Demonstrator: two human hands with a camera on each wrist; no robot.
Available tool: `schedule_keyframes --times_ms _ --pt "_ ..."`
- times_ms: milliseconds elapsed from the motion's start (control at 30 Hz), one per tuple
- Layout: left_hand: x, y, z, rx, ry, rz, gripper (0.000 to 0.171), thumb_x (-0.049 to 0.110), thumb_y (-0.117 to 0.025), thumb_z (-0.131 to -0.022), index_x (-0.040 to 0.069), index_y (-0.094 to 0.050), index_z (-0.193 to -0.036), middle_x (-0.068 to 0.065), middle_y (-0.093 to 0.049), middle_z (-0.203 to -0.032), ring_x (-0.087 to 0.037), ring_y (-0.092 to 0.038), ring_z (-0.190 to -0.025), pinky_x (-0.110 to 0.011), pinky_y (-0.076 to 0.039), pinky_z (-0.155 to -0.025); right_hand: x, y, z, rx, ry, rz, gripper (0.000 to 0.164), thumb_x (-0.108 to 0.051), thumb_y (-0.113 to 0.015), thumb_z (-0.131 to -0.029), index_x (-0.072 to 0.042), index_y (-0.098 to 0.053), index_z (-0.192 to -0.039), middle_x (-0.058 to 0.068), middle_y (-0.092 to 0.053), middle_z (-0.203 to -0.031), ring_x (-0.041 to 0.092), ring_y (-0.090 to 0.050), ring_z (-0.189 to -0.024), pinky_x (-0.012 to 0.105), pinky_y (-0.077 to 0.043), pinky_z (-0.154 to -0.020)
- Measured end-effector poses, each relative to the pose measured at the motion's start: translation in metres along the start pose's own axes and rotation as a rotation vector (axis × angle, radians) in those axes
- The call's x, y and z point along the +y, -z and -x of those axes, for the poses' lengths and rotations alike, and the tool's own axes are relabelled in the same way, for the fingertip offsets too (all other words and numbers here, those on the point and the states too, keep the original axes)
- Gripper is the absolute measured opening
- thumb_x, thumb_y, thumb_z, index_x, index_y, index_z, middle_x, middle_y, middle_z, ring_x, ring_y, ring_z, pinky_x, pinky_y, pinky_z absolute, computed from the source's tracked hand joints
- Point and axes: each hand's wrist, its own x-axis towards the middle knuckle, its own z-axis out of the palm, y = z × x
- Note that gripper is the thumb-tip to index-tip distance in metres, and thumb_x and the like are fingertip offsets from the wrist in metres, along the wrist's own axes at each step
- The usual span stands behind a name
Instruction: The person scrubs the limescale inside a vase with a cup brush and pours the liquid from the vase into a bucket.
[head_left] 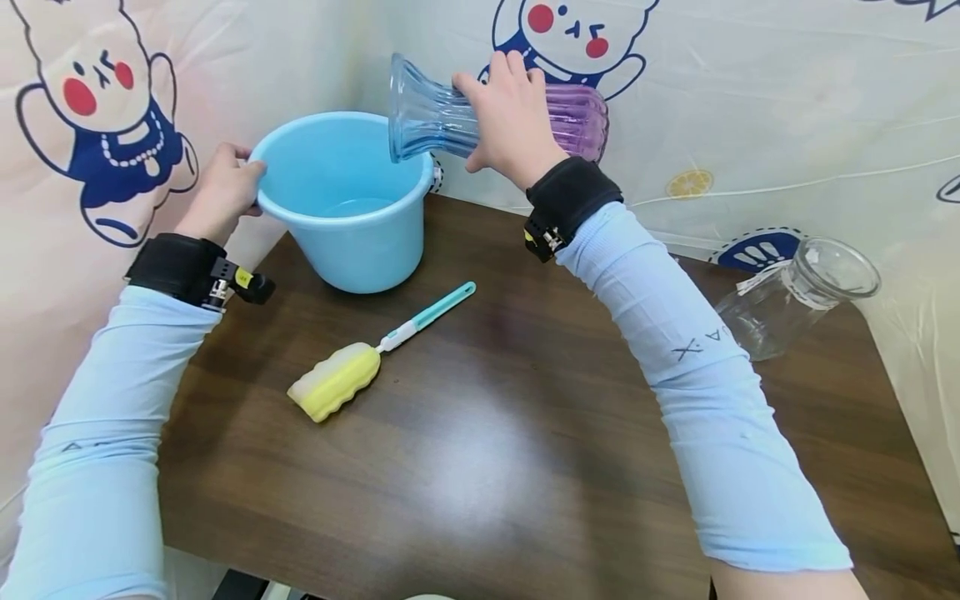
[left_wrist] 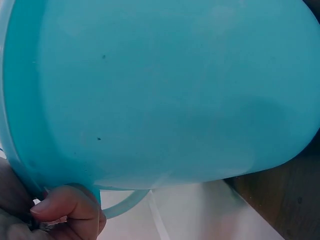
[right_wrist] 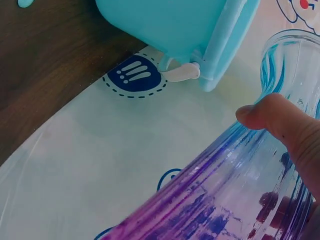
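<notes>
My right hand [head_left: 513, 117] grips a ribbed glass vase [head_left: 438, 117], blue at its flared mouth and purple at its base. The vase lies nearly level, its mouth over the right rim of a light blue plastic bucket [head_left: 352, 250]. In the right wrist view, my thumb wraps the neck of the vase [right_wrist: 200, 185]. My left hand [head_left: 225, 187] holds the bucket at its left rim; the left wrist view shows curled fingers near the rim and handle of the bucket [left_wrist: 165, 100]. No water stream is visible.
A bottle brush [head_left: 337, 379] with a yellow and white sponge head lies on the brown table [head_left: 487, 467] in front of the bucket. At the right, behind my forearm, a clear glass jar [head_left: 806, 292] stands on the table. Patterned curtains [head_left: 750, 100] enclose the back and left.
</notes>
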Motion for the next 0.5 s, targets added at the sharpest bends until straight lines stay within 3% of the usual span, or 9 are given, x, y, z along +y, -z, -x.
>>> schedule_keyframes --times_ms 500 --pt "0.008 -0.005 0.001 0.005 -0.010 0.025 0.053 0.032 -0.024 -0.098 0.001 -0.012 -0.140 -0.008 -0.035 -0.113 -0.009 -0.047 -0.082 -0.016 -0.046 -0.065 -0.005 -0.003 -0.012 0.028 0.087 0.183 0.085 -0.036 -0.075 -0.071 -0.018 -0.031 -0.141 0.019 -0.034 -0.135 0.033 -0.026 -0.124 0.046 -0.025 -0.100"
